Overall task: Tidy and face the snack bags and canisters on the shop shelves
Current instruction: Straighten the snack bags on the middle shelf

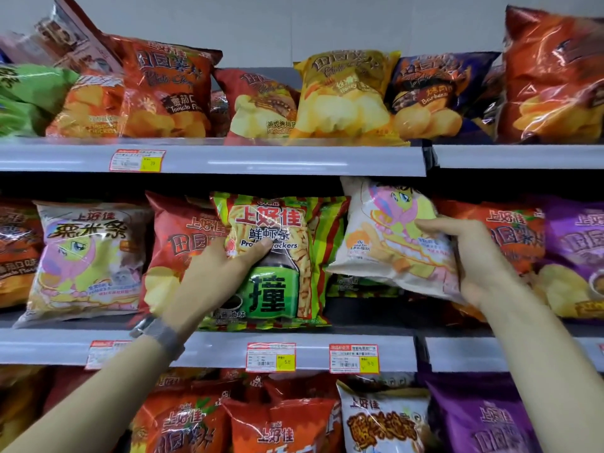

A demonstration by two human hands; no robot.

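Bright overhead light is cast; glare is seen on foil bags [552, 76] at 2 o'clock; edges are blurred and bowed.

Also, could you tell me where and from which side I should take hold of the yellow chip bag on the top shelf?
Probably its flat crimped top seal, pinched from the front and above. The yellow chip bag stands upright, pressed between a red bag and a purple bag, so its sides are crowded and its middle is puffed.
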